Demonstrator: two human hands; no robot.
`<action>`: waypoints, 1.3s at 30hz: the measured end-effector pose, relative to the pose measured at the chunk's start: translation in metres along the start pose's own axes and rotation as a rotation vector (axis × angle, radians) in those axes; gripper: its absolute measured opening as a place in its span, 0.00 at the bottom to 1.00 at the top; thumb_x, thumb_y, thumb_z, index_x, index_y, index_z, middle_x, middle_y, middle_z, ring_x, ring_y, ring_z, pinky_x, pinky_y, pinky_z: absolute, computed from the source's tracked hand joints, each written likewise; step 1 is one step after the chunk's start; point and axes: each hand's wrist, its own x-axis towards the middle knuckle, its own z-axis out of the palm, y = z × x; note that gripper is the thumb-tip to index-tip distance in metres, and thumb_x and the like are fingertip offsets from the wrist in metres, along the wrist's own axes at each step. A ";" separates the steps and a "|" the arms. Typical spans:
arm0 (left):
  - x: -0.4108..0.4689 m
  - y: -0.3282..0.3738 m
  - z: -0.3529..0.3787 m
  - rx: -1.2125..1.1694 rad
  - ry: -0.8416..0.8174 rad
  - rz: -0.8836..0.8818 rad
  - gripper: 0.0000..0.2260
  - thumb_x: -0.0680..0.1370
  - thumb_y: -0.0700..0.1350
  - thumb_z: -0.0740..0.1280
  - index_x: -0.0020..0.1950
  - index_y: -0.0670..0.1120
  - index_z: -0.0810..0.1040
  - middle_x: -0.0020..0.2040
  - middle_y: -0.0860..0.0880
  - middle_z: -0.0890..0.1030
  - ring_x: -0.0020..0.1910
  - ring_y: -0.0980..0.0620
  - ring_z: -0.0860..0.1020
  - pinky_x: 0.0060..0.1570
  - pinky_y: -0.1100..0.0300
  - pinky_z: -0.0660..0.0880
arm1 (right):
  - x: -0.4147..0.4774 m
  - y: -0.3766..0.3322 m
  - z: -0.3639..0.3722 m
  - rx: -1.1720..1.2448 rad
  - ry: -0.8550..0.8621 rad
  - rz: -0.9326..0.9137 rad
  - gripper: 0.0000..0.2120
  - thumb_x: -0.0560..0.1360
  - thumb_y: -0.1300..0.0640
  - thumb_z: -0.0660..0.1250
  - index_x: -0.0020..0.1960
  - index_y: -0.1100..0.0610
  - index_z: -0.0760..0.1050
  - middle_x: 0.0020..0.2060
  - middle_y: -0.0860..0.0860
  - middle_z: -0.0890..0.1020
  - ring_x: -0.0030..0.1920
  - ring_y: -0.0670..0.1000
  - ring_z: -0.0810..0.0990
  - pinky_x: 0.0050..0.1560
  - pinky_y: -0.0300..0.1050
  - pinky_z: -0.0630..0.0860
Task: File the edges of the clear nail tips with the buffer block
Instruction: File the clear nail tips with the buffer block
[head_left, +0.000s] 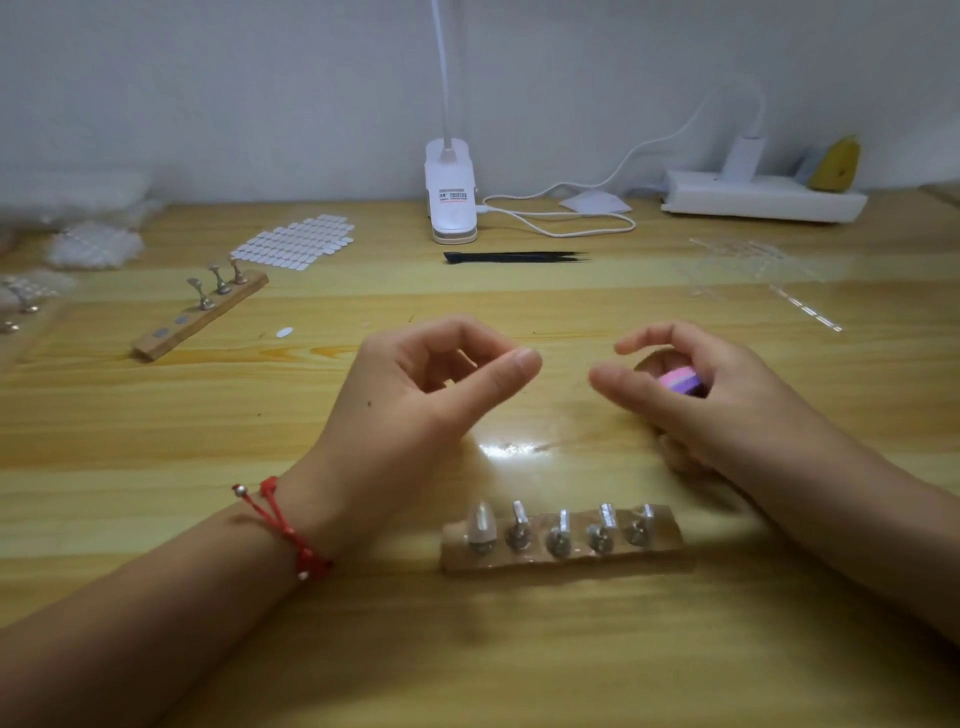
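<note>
My right hand (691, 395) curls around a pink and purple buffer block (680, 380), which shows between the thumb and fingers. My left hand (415, 400) hovers beside it with thumb and forefinger pinched together; whether a clear nail tip sits between them I cannot tell. In front of both hands lies a wooden holder (665, 540) with several metal stands. A clear nail tip (480, 525) sits on the leftmost stand; the other stands look bare.
A second wooden holder (197, 317) with three stands lies at the left. Sheets of adhesive tabs (296, 244), black tweezers (514, 256), a white clip lamp (451, 197), a power strip (763, 200) and clear plastic sprues (753, 265) line the back.
</note>
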 end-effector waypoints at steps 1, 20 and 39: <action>-0.001 0.000 0.003 -0.046 -0.030 -0.039 0.06 0.68 0.48 0.72 0.37 0.45 0.81 0.29 0.55 0.76 0.29 0.59 0.70 0.30 0.70 0.67 | 0.001 -0.001 0.001 0.119 -0.005 0.054 0.19 0.61 0.36 0.75 0.43 0.48 0.80 0.29 0.44 0.72 0.24 0.41 0.66 0.22 0.33 0.63; -0.002 -0.001 0.011 -0.107 -0.075 -0.093 0.05 0.69 0.49 0.71 0.38 0.48 0.82 0.33 0.32 0.69 0.30 0.50 0.66 0.30 0.61 0.64 | -0.005 0.007 0.006 0.611 -0.317 -0.043 0.19 0.70 0.59 0.69 0.61 0.50 0.81 0.44 0.54 0.83 0.42 0.46 0.80 0.42 0.38 0.79; 0.001 -0.005 0.008 0.074 -0.074 -0.039 0.05 0.74 0.43 0.70 0.38 0.48 0.81 0.31 0.58 0.75 0.27 0.63 0.69 0.32 0.74 0.65 | -0.005 0.008 0.007 0.492 -0.280 -0.083 0.20 0.65 0.54 0.72 0.58 0.49 0.83 0.44 0.54 0.83 0.41 0.48 0.82 0.44 0.41 0.81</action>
